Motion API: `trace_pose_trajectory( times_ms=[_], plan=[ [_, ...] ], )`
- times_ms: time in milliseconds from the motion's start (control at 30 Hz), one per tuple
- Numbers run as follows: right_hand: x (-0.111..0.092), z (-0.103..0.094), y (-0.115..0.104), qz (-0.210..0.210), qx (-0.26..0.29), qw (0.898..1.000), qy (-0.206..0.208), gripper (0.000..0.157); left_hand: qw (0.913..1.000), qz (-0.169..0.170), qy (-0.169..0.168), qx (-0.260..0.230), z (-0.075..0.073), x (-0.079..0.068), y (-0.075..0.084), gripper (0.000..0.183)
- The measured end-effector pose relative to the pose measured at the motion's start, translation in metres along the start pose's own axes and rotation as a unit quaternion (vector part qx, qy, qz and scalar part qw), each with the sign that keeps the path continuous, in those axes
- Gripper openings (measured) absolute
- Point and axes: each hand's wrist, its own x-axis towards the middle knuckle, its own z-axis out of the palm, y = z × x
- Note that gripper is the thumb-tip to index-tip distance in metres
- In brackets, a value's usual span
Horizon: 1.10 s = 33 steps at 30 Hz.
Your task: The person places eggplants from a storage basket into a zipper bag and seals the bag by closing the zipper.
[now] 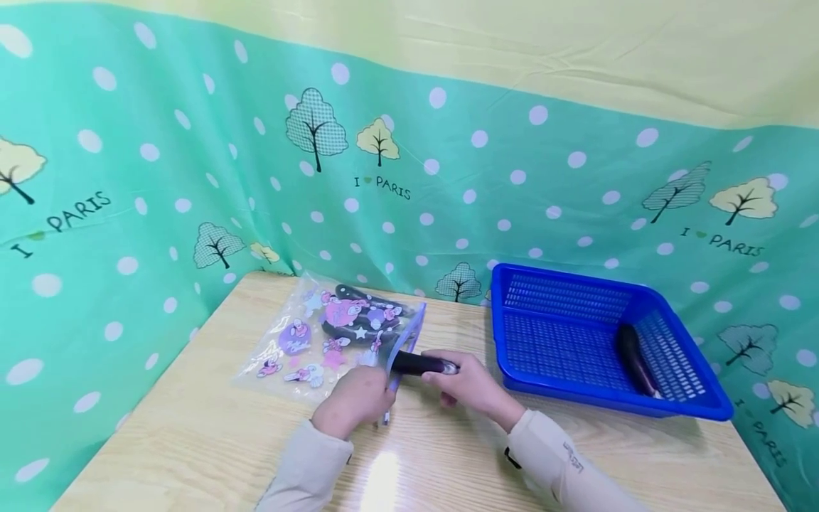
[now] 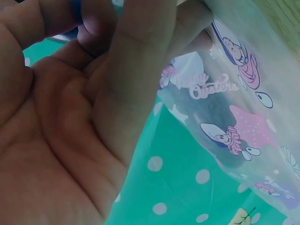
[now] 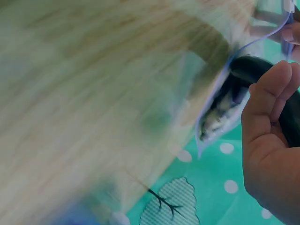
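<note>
Bagging, seemingly: left hand (image 1: 358,398) pinches the bag (image 1: 294,341) near its mouth, right hand (image 1: 472,384) grips an eggplant (image 1: 416,363); it likely needs pushing towards nine o'clock next.

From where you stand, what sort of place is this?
Probably a makeshift indoor work corner, though the wider room is out of view: a polka-dot curtain hangs around a wood-grain table bearing a blue basket and a printed clear bag.
</note>
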Motion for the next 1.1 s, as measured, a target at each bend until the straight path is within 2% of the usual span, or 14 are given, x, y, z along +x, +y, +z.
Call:
trace_pose_trajectory(
  times_ms=[233, 500, 700, 800, 933, 1033, 1100],
  plan=[
    [0.018, 0.002, 0.006, 0.010, 0.065, 0.997, -0.026, 0.049, 0.9999, -0.003, -0.003, 0.015, 0.002, 0.002, 0.002, 0.016],
    [0.033, 0.001, 0.010, 0.083, 0.138, 0.985, -0.066, 0.055, 0.9999, -0.006, 0.009, 0.008, 0.003, -0.001, 0.008, 0.016],
    [0.049, 0.004, 0.010, 0.106, 0.160, 0.976, -0.101, 0.052, 0.9988, -0.014, 0.029, 0.037, 0.004, -0.003, 0.010, 0.015],
    [0.056, 0.008, 0.009, 0.112, 0.158, 0.974, -0.114, 0.051, 0.9982, -0.013, 0.035, 0.046, 0.003, -0.003, 0.010, 0.016],
    [0.064, 0.014, 0.008, 0.101, 0.131, 0.979, -0.117, 0.050, 0.9971, 0.000, 0.044, 0.063, 0.000, -0.003, 0.012, 0.019],
    [0.071, 0.022, 0.007, 0.090, 0.080, 0.988, -0.101, 0.036, 0.9949, -0.002, 0.054, 0.085, -0.002, -0.004, 0.017, 0.020],
    [0.076, 0.027, 0.006, 0.082, 0.024, 0.993, -0.082, 0.023, 0.9929, -0.007, 0.064, 0.099, -0.004, -0.004, 0.021, 0.018]
  ],
)
